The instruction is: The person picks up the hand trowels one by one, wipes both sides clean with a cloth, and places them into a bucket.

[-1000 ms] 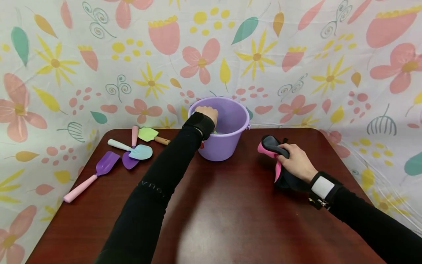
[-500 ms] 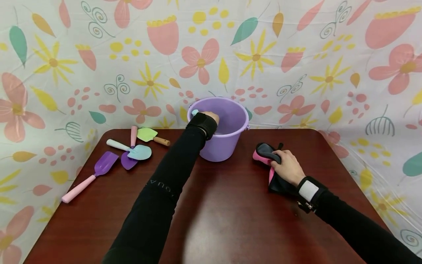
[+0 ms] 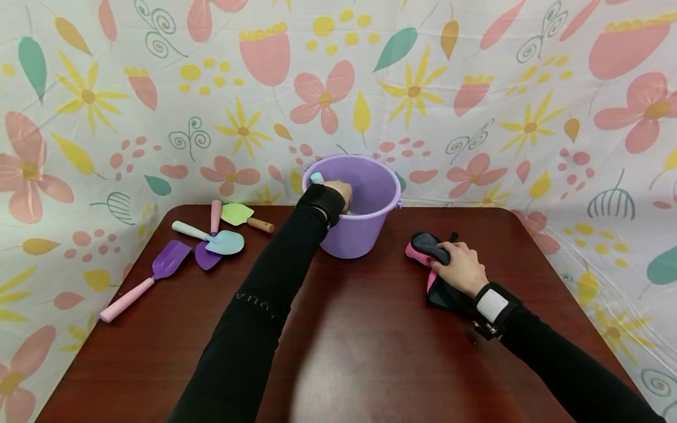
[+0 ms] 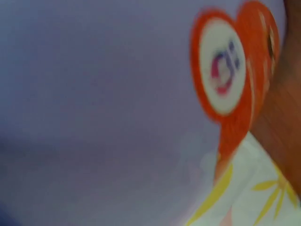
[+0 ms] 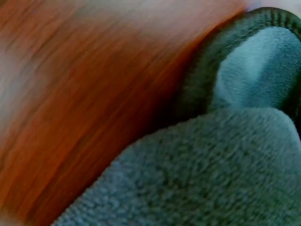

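In the head view my left hand (image 3: 340, 192) is curled inside the rim of the purple bucket (image 3: 355, 238). It grips a tool by its light-blue handle (image 3: 316, 177), whose end sticks up beside the fist; the rest of the tool is hidden. The left wrist view shows the bucket's lavender surface (image 4: 103, 94) with an orange sticker (image 4: 233, 134). On the right of the table my right hand (image 3: 461, 270) holds a soft dark grey and pink fabric piece (image 3: 449, 295), folded over itself. Its grey fuzzy side fills much of the right wrist view.
At the table's (image 3: 370, 341) left lie a purple scoop (image 3: 170, 258) with a pink handle, a light-blue trowel (image 3: 226, 242) across a purple pink-handled trowel (image 3: 204, 258), and a green leaf-shaped tool (image 3: 236, 214). A flowered cloth (image 3: 423, 129) hangs behind the table.
The left hand has shifted slightly right in the bucket, and the light-blue handle end has come into view. The right hand has moved a little left and nearer with the fabric piece.
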The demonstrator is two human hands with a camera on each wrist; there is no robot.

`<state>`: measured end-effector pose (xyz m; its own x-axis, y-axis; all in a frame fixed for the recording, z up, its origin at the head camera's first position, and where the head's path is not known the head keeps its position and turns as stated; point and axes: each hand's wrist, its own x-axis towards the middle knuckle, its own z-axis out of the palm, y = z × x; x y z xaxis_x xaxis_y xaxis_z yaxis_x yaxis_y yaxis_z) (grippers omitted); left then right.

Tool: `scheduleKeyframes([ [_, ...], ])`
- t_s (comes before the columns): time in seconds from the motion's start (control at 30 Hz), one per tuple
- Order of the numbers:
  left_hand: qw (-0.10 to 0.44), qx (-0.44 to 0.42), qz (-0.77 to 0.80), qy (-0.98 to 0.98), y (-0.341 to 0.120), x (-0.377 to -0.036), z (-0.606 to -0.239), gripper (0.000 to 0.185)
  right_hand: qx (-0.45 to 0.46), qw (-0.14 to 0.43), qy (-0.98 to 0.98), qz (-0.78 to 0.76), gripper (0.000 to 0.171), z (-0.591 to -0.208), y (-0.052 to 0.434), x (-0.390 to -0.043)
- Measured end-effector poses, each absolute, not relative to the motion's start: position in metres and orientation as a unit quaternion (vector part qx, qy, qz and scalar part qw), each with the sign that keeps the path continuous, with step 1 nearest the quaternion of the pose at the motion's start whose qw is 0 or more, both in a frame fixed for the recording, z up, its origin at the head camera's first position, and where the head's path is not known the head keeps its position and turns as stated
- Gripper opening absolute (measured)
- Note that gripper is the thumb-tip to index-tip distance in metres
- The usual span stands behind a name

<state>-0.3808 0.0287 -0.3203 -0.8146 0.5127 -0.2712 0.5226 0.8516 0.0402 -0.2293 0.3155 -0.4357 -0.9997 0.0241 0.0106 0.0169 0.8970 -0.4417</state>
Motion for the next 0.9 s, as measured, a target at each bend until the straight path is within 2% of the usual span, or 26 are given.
scheduleKeyframes([
  [0.1, 0.138, 0.274, -0.002, 0.952, 0.025, -0.370, -0.312, 0.011, -0.014, 0.008, -0.974, 0.226, 0.055, -0.433, 0.315, -0.229],
  [0.27, 0.137, 0.282, 0.062, 0.948, 0.015, -0.346, -0.290, 0.020, -0.014, 0.021, -0.969, 0.245, 0.057, -0.424, 0.318, -0.228],
  [0.57, 0.124, 0.318, 0.121, 0.932, -0.016, -0.346, -0.279, 0.032, -0.002, 0.052, -0.957, 0.287, 0.061, -0.411, 0.322, -0.218],
  [0.77, 0.054, 0.338, 0.184, 0.921, -0.054, -0.336, -0.272, 0.035, -0.012, 0.082, -0.953, 0.291, 0.059, -0.404, 0.319, -0.209],
  [0.9, 0.003, 0.316, 0.218, 0.923, -0.083, -0.325, -0.272, 0.033, -0.013, 0.087, -0.955, 0.282, 0.060, -0.402, 0.318, -0.203],
])
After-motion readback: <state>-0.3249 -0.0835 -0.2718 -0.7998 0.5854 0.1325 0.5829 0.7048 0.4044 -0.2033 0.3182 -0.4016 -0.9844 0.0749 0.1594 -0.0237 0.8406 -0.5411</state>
